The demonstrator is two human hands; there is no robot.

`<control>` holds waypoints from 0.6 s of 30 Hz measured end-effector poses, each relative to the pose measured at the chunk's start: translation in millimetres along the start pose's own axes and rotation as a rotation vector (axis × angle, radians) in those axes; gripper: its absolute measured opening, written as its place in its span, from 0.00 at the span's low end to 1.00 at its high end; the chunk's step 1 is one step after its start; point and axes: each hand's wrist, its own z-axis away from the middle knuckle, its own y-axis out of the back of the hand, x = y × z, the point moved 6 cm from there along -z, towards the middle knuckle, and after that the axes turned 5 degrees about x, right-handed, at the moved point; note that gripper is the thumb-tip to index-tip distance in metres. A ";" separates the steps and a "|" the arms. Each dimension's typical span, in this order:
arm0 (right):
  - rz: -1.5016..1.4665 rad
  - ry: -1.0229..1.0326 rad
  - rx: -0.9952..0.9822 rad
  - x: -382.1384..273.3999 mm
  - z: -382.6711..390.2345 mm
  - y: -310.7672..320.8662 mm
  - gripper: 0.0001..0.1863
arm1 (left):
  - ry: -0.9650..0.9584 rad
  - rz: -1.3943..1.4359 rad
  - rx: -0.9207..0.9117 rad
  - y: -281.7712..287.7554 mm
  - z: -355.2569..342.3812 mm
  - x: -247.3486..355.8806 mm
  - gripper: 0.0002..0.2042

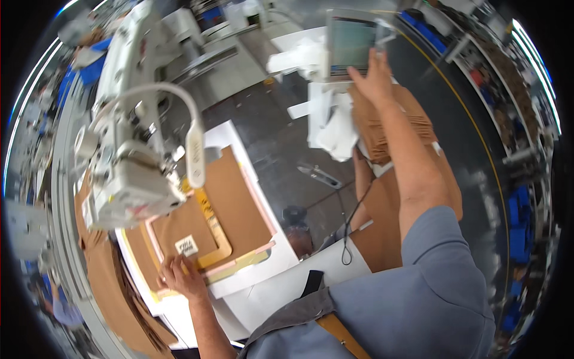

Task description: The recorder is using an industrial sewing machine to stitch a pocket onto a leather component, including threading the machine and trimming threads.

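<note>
The left hand [179, 276] is pressed flat, fingers spread, on the brown fabric panel [230, 203] inside the yellow frame [220, 245]; the right hand [373, 75], open, touches the grey control screen [351, 43] far ahead.

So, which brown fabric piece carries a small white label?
The brown piece inside the template under the sewing machine, by the left hand.

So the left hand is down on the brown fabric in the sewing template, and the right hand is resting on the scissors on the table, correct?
Not quite. In the head view the right hand is raised to the touch-screen panel, not on the scissors, which lie untouched on the table. The left hand is indeed on the brown fabric in the sewing template.
</note>
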 end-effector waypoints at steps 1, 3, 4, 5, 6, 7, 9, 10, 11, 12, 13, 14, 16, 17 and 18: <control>0.017 0.037 0.000 3.5 -3.1 -10.2 0.51 | 0.021 0.005 0.008 -4.6 8.4 -9.4 0.08; 0.079 0.164 0.122 10.2 -10.3 -13.6 0.49 | 0.052 0.080 0.004 -5.2 5.7 -4.3 0.14; -0.058 0.128 0.048 5.8 -9.7 -4.4 0.47 | -0.046 0.179 0.080 -4.8 3.0 -1.4 0.16; 0.018 0.174 0.137 7.7 -10.4 0.5 0.43 | -0.050 0.134 0.106 -4.3 -0.9 3.7 0.15; 0.077 0.218 0.097 22.2 -22.1 -8.3 0.45 | -0.040 0.103 0.040 -1.5 -7.7 7.1 0.14; 0.064 0.252 0.119 55.7 -37.9 -15.5 0.47 | 0.010 0.144 0.031 -4.2 -12.9 10.6 0.13; 0.131 0.281 0.117 96.8 -58.1 -26.2 0.52 | -0.003 0.116 0.069 -0.6 -22.8 18.3 0.11; 0.122 0.237 0.075 103.3 -64.0 -35.3 0.54 | 0.010 0.108 0.097 3.0 -25.1 19.2 0.11; 0.099 0.211 0.026 80.8 -56.6 -48.8 0.55 | 0.037 0.083 0.071 9.1 -22.8 14.7 0.10; 0.095 0.177 -0.014 65.8 -50.1 -54.7 0.56 | 0.060 0.078 0.051 14.1 -19.8 11.9 0.10; 0.134 0.175 -0.008 67.9 -51.8 -55.8 0.57 | 0.082 0.063 0.049 16.6 -18.4 12.3 0.10; 0.187 0.165 0.007 81.2 -60.9 -54.3 0.58 | 0.081 0.073 0.037 16.3 -19.3 14.9 0.10; 0.187 0.139 0.004 92.1 -66.9 -55.3 0.59 | 0.087 0.083 0.021 14.5 -19.3 17.3 0.10; 0.174 0.126 0.000 93.4 -66.2 -54.8 0.59 | 0.069 0.093 0.003 13.2 -17.6 22.2 0.10; 0.163 0.113 -0.005 93.7 -66.9 -55.5 0.60 | 0.050 0.104 -0.015 12.3 -16.6 27.4 0.10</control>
